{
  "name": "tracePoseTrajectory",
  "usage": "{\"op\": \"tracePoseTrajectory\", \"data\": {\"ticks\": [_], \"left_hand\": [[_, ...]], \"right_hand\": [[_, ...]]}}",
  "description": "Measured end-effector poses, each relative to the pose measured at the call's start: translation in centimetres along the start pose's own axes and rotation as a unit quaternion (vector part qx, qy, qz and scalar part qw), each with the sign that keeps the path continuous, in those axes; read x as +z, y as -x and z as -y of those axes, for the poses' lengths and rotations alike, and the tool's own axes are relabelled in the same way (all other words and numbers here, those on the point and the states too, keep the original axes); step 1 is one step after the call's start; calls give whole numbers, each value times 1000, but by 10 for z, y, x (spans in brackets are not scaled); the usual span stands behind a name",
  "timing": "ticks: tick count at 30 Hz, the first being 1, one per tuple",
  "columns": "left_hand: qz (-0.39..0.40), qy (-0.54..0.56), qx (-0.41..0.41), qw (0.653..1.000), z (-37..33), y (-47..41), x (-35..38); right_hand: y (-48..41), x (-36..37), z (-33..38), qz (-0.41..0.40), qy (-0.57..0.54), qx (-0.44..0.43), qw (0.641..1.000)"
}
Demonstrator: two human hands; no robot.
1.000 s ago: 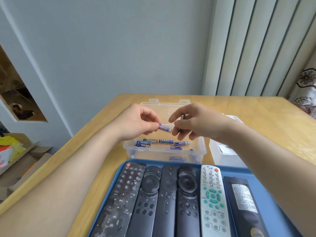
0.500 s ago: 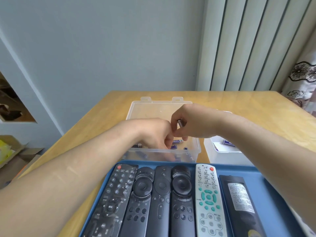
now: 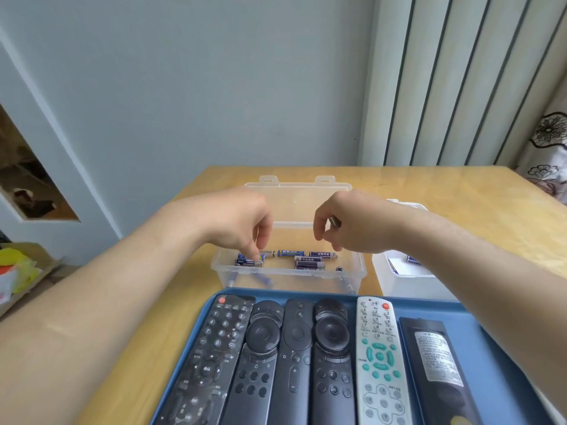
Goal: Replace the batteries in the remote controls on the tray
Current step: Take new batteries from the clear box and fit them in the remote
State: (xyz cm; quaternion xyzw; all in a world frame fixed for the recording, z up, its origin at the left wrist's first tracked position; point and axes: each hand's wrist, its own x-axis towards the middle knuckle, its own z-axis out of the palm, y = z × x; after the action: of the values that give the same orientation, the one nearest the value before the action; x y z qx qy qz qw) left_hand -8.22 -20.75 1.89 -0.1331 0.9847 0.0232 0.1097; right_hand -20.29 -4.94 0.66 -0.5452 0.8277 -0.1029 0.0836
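**Hands over battery box, remotes on tray at near edge**

Pale wood worktop (image 3: 460,194), far edge against a grey-blue wall (image 3: 214,87). Ribbed pale panels (image 3: 460,81) stand behind the far right corner, with a floral curtain (image 3: 549,154) at the right edge. A cardboard box (image 3: 27,271) sits on the floor past the left edge.

Blue tray (image 3: 491,348) at the near edge carries six remotes (image 3: 294,357) side by side, one of them a white remote (image 3: 379,357). Behind the tray is an open clear box (image 3: 359,268) with loose batteries (image 3: 290,253), and a white box (image 3: 408,283) just to its right.

Left hand (image 3: 242,223) dips its fingertips onto the batteries at the box's left end; can't tell if it grips one. Right hand (image 3: 346,223) is above the box, pinching a dark battery (image 3: 335,222).
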Motion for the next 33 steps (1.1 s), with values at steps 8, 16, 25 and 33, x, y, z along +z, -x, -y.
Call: {"op": "tracePoseTrajectory", "data": {"ticks": [8, 16, 25, 33], "left_hand": [[1, -164, 19, 986, -9, -5, 14], [-75, 86, 4, 993, -1, -4, 11], [-70, -135, 16, 988, -2, 1, 18], [-12, -133, 21, 991, -15, -6, 19]], "right_hand": [[-7, 8, 16, 44, 75, -21, 996], [-15, 13, 16, 53, 53, -18, 997], [-28, 24, 24, 33, -42, -39, 998], [-16, 20, 13, 32, -209, -29, 977]]}}
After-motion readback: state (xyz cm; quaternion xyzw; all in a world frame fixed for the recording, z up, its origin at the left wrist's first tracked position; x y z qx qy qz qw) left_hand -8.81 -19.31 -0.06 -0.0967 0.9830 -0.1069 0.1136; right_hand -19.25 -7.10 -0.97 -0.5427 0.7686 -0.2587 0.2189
